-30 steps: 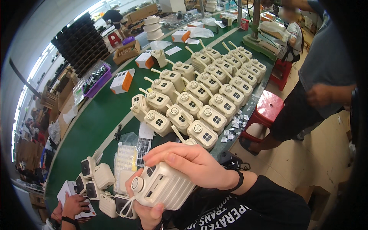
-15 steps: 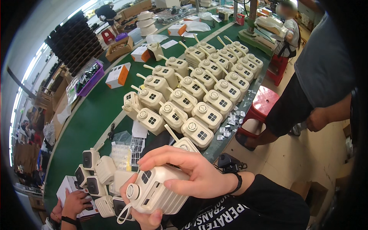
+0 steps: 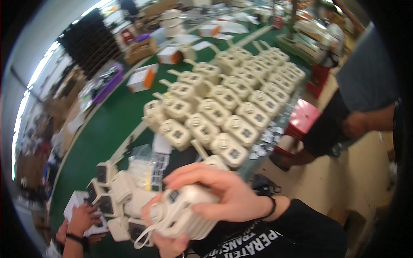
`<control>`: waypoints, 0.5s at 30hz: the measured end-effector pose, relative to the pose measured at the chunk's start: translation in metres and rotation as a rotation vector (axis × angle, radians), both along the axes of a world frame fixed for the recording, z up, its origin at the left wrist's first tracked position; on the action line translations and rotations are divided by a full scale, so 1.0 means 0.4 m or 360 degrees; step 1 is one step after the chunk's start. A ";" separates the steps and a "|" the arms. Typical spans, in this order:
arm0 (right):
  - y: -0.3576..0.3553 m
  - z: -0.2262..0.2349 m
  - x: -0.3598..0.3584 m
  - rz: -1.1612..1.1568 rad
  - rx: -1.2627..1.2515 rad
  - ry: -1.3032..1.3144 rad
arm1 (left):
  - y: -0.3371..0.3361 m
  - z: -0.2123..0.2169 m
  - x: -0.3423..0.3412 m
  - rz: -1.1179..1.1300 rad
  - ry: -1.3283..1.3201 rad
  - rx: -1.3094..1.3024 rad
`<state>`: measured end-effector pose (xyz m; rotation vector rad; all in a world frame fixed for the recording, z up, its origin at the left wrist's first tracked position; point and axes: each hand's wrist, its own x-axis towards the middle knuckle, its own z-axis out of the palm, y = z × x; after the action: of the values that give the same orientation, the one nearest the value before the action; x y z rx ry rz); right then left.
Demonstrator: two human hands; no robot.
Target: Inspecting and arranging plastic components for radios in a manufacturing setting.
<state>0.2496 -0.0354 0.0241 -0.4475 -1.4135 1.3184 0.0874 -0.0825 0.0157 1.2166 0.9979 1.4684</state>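
Cream device (image 3: pixel 183 213) clasped between both hands (image 3: pixel 223 195).

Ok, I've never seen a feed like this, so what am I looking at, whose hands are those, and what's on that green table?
This is one wide fisheye camera worn on a person's head, looking down, so straight edges bend. No machine here: both bare hands grip a cream ribbed device. The right hand wraps over its top; the left hand supports it from below. On the green table stand rows of similar cream devices, with smaller cream units nearer. A co-worker's hand shows at lower left, and another person stands on the right.
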 end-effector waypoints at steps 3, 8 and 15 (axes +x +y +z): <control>0.011 -0.016 0.000 -0.0107 -0.0162 -0.0050 | 0.009 0.005 -0.028 -0.0299 0.0263 -0.0077; 0.015 -0.067 0.010 -0.0581 -0.0357 0.0055 | 0.068 0.058 -0.133 -0.0447 0.0527 -0.0147; 0.013 -0.149 0.137 -0.0880 -0.0487 -0.0024 | 0.542 0.081 -0.418 0.0610 0.0923 -0.0130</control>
<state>0.3043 -0.0300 -0.0354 -0.9771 -0.9947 1.0692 -0.0798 0.1342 0.0481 1.4865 1.7422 1.3578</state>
